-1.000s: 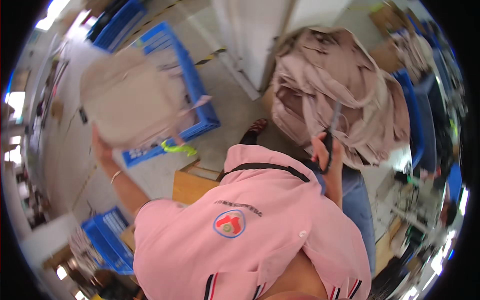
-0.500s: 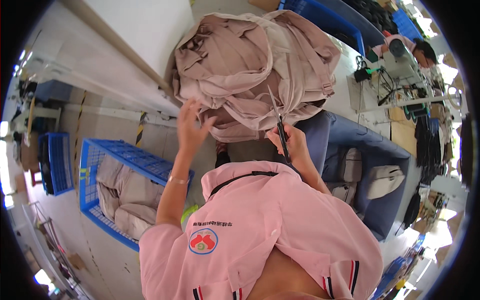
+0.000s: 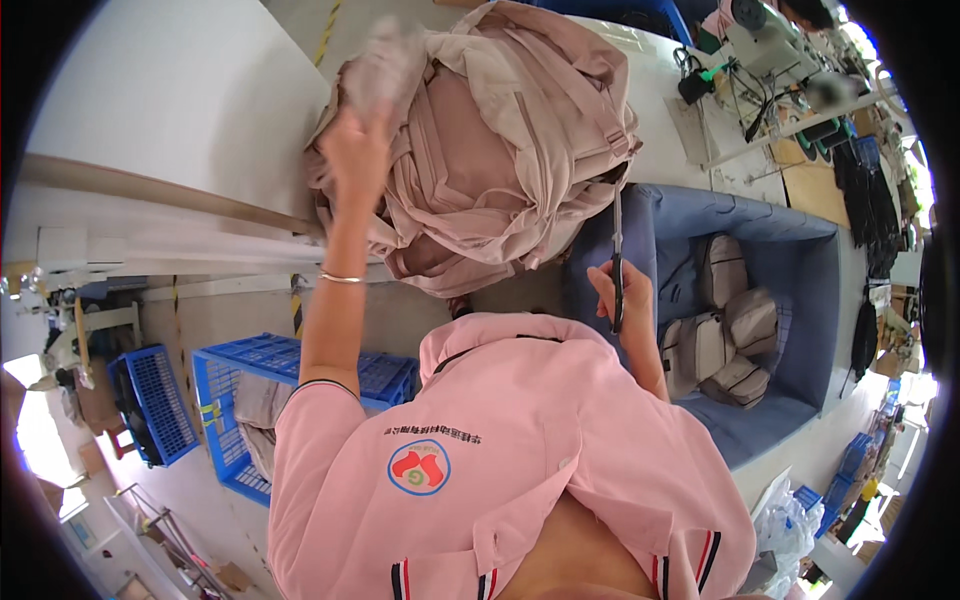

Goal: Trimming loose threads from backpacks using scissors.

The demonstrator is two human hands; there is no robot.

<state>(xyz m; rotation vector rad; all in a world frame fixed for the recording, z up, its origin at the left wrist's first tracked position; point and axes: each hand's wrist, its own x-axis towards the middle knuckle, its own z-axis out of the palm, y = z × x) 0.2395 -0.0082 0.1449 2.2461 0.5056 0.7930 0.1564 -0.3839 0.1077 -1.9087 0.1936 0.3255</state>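
A pile of dusty-pink fabric bags [image 3: 500, 140] lies on a white table [image 3: 180, 120] ahead of me. My left hand [image 3: 362, 130] reaches out and grips a fold of the pink fabric at the pile's left side; a thin bracelet circles that wrist. My right hand [image 3: 622, 295] holds a pair of scissors [image 3: 616, 250], blades pointing up toward the pile's right edge. My pink shirt fills the lower middle of the view.
A blue fabric bin [image 3: 790, 300] with several finished pink bags stands to the right. A blue plastic crate [image 3: 250, 400] holding pink pieces sits on the floor at left, another crate [image 3: 150, 410] beside it. A sewing machine [image 3: 770, 40] is at the far right.
My view has swung from the floor crates to the table. My left hand, which held a pale piece over a crate, now grips the pile. The scissors stay in my right hand.
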